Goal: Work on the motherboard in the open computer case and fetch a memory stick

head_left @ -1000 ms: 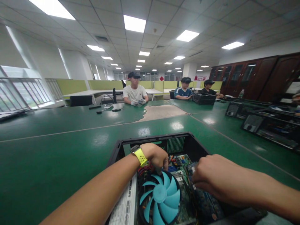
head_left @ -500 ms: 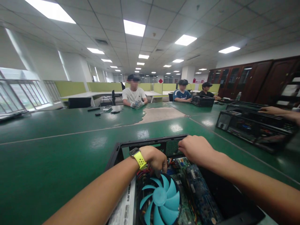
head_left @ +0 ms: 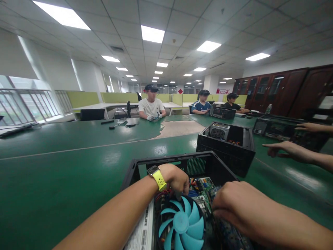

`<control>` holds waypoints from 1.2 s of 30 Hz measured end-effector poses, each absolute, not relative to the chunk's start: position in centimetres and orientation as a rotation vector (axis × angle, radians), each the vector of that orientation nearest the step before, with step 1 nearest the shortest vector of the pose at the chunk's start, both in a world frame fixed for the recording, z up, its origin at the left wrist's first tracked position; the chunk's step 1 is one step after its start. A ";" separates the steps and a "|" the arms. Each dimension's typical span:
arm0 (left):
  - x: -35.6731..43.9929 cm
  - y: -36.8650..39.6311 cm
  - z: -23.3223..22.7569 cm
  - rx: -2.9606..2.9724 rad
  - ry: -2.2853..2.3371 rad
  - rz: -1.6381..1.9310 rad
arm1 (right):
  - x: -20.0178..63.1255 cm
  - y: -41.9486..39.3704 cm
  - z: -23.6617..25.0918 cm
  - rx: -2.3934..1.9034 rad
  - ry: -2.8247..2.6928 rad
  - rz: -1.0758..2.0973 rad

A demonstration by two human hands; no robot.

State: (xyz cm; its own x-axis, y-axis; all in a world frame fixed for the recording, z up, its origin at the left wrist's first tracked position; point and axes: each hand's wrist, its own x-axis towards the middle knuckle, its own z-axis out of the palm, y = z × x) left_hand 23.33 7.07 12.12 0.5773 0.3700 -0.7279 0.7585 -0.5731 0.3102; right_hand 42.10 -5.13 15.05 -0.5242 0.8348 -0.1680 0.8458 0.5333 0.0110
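In front of me lies an open black computer case (head_left: 166, 159). Inside it are a CPU cooler fan (head_left: 180, 222) with turquoise blades, coloured wires and a green motherboard (head_left: 205, 184). My left hand (head_left: 177, 178), with a yellow-strapped watch at the wrist, reaches down at the fan's far edge. Its fingers are curled, and whatever they grip is hidden. Right of the fan, my right hand (head_left: 234, 205) is closed over a dark circuit board (head_left: 225, 236). The hand itself covers its fingertips, so I cannot see what they pinch. A white-labelled power supply (head_left: 139, 225) lies along the left side.
Another open black case (head_left: 225, 152) stands just beyond mine on the green table (head_left: 65, 180). A neighbour's hand (head_left: 291, 151) extends near it, and a further case (head_left: 288, 130) lies behind. Several people sit opposite. Small dark items (head_left: 132, 122) lie on the far left.
My right hand has come from the far rim toward me, down over the circuit board. Another case now stands beyond mine, with a neighbour's hand pointing toward it. My left hand stays by the fan.
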 end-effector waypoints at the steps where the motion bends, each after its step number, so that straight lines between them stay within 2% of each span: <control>1: 23.4 7.0 12.2 2.191 0.894 -0.816 | 42.5 -5.0 15.5 1.446 2.655 -0.160; 7: 23.5 7.0 12.2 2.186 0.898 -0.821 | 42.9 -0.8 16.1 1.400 2.598 -0.330; 12: 23.6 6.9 12.4 2.187 0.934 -0.808 | 42.4 2.4 15.6 1.695 2.611 -0.052; 15: 23.5 6.9 12.4 2.174 0.959 -0.814 | 42.1 2.0 15.8 1.754 2.633 0.044; 20: 23.5 7.2 11.9 2.167 0.962 -0.811 | 41.5 -0.9 15.4 1.590 2.641 0.038; 28: 23.4 7.2 12.0 2.128 0.951 -0.800 | 42.9 -4.8 14.7 1.450 2.604 -0.172; 36: 23.5 7.2 12.1 2.139 0.965 -0.812 | 43.0 -0.8 15.6 1.481 2.697 -0.186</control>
State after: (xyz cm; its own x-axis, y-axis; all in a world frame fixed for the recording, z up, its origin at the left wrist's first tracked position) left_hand 23.54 7.15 12.09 0.5381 0.3993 -0.7423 0.7996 -0.5205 0.2996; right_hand 42.97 -0.78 15.58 -0.5373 0.8363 -0.1095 0.8434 0.5318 -0.0769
